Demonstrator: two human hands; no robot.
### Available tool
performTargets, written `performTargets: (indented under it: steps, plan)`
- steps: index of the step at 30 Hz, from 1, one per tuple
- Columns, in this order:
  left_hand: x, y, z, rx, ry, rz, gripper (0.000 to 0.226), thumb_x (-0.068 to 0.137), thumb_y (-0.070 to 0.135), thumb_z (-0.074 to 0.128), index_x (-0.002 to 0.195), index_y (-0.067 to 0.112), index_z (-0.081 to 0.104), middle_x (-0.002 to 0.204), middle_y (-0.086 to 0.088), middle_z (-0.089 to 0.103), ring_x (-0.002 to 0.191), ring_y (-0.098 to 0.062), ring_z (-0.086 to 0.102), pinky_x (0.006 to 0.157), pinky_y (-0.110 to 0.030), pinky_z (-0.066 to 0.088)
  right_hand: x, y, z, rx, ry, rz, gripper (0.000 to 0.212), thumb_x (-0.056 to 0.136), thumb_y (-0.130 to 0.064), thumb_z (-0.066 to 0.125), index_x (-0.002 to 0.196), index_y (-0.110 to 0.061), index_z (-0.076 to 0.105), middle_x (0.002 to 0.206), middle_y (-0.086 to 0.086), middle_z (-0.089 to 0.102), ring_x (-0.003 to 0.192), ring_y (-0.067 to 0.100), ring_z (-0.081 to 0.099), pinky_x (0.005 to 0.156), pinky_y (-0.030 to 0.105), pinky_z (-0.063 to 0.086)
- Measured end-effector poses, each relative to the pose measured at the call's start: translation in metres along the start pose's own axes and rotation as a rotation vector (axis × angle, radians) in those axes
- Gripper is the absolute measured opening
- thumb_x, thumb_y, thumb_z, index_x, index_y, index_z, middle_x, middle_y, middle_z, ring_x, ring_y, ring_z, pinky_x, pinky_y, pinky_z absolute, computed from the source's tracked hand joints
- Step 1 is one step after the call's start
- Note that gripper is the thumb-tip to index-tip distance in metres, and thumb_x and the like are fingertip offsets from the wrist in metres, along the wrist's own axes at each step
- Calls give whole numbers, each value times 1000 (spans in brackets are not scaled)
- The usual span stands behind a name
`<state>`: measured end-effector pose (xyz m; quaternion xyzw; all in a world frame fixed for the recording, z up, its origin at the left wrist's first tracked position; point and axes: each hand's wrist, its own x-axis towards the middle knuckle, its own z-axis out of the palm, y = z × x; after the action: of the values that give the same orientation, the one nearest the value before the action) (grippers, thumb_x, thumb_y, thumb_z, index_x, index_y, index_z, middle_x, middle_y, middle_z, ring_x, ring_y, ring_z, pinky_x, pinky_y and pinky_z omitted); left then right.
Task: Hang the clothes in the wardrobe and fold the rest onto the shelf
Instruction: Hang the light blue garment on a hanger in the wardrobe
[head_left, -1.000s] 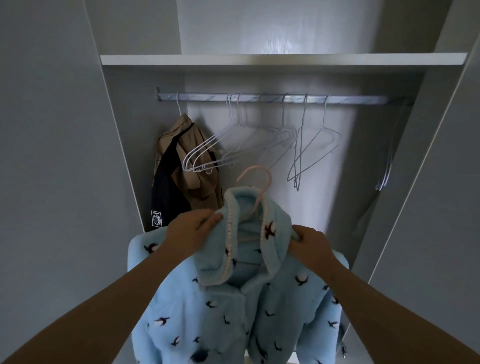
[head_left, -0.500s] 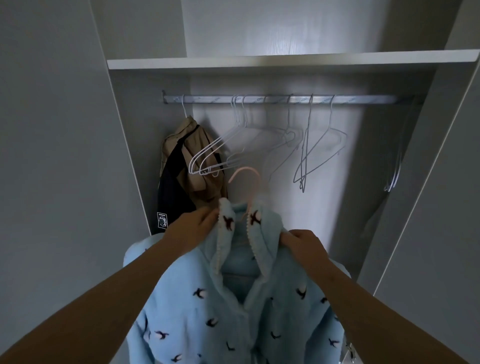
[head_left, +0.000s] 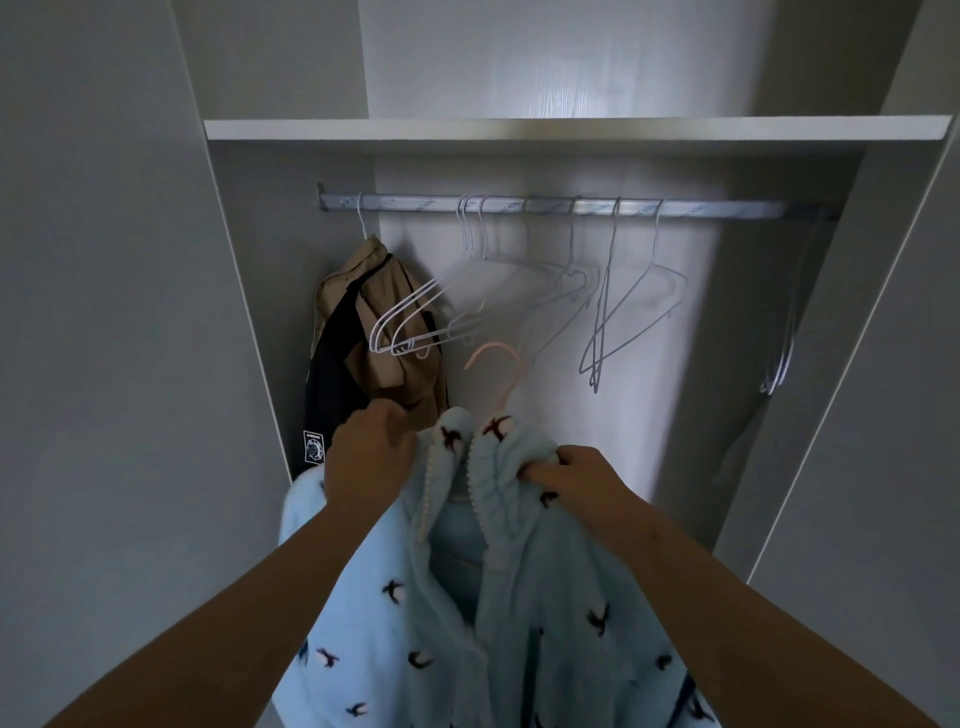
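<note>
Collar bunched tighter than a second ago, hands closer together. Head view: left hand (head_left: 371, 452) and right hand (head_left: 576, 483) each clutch fluffy blue bird-print fleece (head_left: 519, 623) at collar, below metal rail (head_left: 727, 209). Curved pink hanger (head_left: 498, 364) hook pokes out, shoulders hidden inside; hem cut off.

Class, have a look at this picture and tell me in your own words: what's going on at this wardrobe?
A person stands at an open wardrobe, holding up a blue jacket that sits on a pink hanger. The left hand and right hand each grip it near the collar. The hanger's hook is below the rail, so it is not yet hung. A tan jacket and several empty white hangers hang on the rail.
</note>
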<state>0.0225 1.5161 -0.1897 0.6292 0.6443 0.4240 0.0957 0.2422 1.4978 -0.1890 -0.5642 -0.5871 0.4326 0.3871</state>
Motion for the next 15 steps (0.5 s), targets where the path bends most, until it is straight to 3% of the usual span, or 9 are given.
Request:
performTargets:
  steps: [2, 3, 5, 7, 10, 12, 15]
  plan:
    - [2, 6, 1, -58, -42, -147, 15, 91, 20, 53, 104, 13, 55, 95, -9, 59, 87, -25, 57, 76, -35, 46, 2, -5, 7, 95, 2, 22, 11, 89, -13, 62, 90, -3, 66, 74, 2, 63, 65, 7, 57, 57, 10, 49]
    - [1, 12, 1, -137, -135, -244, 16, 93, 23, 50, 106, 13, 54, 96, -10, 59, 85, -24, 56, 74, -34, 45, 3, -7, 11, 122, -8, 41, 14, 90, -11, 60, 97, 1, 64, 83, 6, 64, 71, 10, 59, 66, 13, 51]
    - [-4, 28, 2, -346, -355, -465, 23, 95, 31, 47, 110, 14, 53, 93, -8, 57, 77, -20, 54, 69, -31, 45, 4, -12, 19, 152, -19, 95, 20, 92, -9, 56, 108, 2, 60, 107, 15, 63, 91, 21, 60, 90, 30, 50]
    - [-9, 40, 2, -506, -521, -619, 26, 92, 45, 50, 103, 21, 54, 87, -3, 58, 75, -16, 55, 66, -28, 47, 4, -14, 30, 197, -17, 138, 28, 89, -5, 57, 115, 3, 58, 118, 21, 60, 103, 28, 57, 95, 37, 47]
    - [-9, 44, 7, -648, -638, -674, 31, 85, 49, 59, 106, 26, 56, 103, -2, 63, 90, -16, 60, 71, -33, 54, 0, -14, 44, 219, -90, 124, 29, 89, 4, 51, 118, 6, 56, 119, 25, 59, 102, 30, 59, 92, 38, 50]
    - [-4, 42, 10, -654, -606, -677, 40, 85, 34, 65, 119, 16, 54, 114, -9, 62, 91, -20, 60, 74, -38, 54, -2, -12, 51, 254, -154, 100, 24, 88, 8, 47, 107, 2, 61, 107, 22, 64, 94, 27, 62, 81, 31, 55]
    - [4, 35, 10, -640, -533, -685, 41, 88, 15, 61, 126, 9, 48, 113, -16, 58, 83, -23, 59, 63, -37, 55, -2, -12, 54, 254, -186, 83, 19, 89, 4, 48, 97, -3, 64, 92, 13, 66, 78, 15, 62, 65, 17, 53]
